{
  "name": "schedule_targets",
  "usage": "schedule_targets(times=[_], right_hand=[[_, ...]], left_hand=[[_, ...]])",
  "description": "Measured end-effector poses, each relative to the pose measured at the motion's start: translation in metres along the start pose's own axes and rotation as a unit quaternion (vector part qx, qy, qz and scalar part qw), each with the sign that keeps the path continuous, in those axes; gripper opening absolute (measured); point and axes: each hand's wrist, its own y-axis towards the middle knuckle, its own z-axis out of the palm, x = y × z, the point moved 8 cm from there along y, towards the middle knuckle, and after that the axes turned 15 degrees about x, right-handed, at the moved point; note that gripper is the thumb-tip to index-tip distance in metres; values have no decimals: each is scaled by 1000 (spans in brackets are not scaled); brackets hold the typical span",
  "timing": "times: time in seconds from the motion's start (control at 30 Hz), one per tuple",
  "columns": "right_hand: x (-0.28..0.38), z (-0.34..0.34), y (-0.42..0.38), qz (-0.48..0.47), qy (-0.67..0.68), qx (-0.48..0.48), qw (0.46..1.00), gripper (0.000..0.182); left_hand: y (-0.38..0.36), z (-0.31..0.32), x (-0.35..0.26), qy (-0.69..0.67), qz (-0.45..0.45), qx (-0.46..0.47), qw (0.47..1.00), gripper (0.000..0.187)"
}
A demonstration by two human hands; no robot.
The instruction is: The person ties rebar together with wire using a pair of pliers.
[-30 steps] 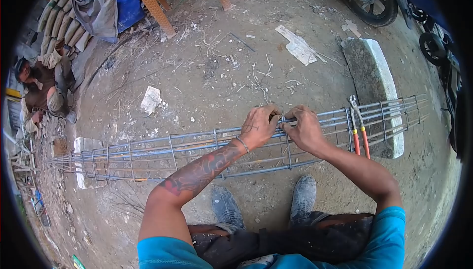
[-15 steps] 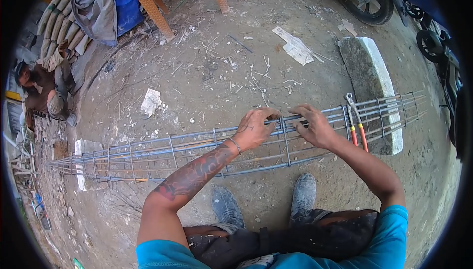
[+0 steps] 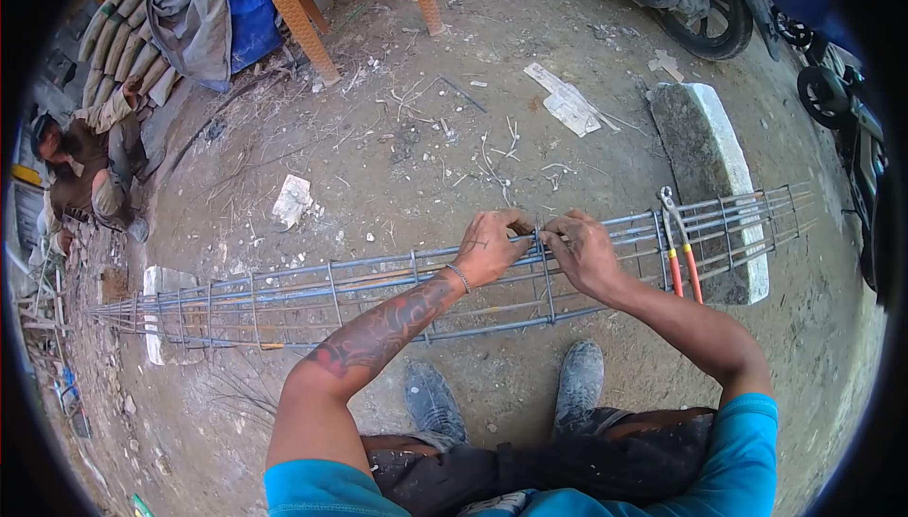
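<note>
A long rebar cage (image 3: 378, 269) of thin steel bars with square stirrups lies across the ground before me. My left hand (image 3: 489, 247) curls its fingers over the far upper bars, just left of a stirrup (image 3: 549, 285). On that stirrup's other side, my right hand (image 3: 579, 250) is closed, thumb and fingertips pinched at the crossing of bar and stirrup. Whatever thin piece sits between those fingertips is too small to make out. Pincers (image 3: 679, 243) with orange-red handles rest on the cage, right of my right hand.
A concrete block (image 3: 705, 139) props the cage's right part, and a pale block (image 3: 168, 314) its left. Beyond are an orange plastic chair (image 3: 312, 6) and a motorbike (image 3: 705, 6). Another person (image 3: 90, 172) crouches at far left. Paper scraps (image 3: 566, 101) and wire bits litter the ground.
My right hand has moved slightly left and closed its spread fingers at the stirrup crossing. Both hands are now nearer each other. The pincers still rest on the cage.
</note>
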Motion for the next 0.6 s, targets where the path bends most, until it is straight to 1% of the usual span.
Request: schedule_targets(times=[0.07,0.2,0.23,0.27,0.3,0.4,0.43,0.47,0.5,0.53,0.57,0.6], right_hand=[[0,1,11,-17,7,34,999,12],[-12,-2,32,-2,-2,66,998,14],[-18,1,38,37,27,102,994,15],[-24,5,41,76,54,137,986,16],[-24,6,42,75,53,139,986,16],[-22,7,36,84,66,120,987,17],[-17,4,30,79,74,91,990,17],[-14,1,23,75,82,63,992,18],[-14,6,17,77,82,64,992,18],[-11,5,10,47,91,26,994,21],[-7,3,4,17,100,-12,995,26],[-6,4,1,17,100,-11,995,26]], left_hand=[[-1,0,-2,15,9,-9,1000,21],[-5,0,-8,57,34,-42,997,17],[-6,2,-5,57,32,-43,997,17],[-6,4,-4,57,51,-49,996,17],[-7,3,-7,58,70,-55,994,17],[-7,-1,-13,65,93,-40,993,17],[-7,-3,-18,65,94,-40,993,17],[-3,-4,-7,-46,24,-30,998,18],[-1,-1,5,-157,-47,-18,986,20],[1,-1,6,-159,-48,-17,986,20],[5,-2,6,-124,-49,-15,991,23],[7,-4,4,-88,-49,-12,995,27]])
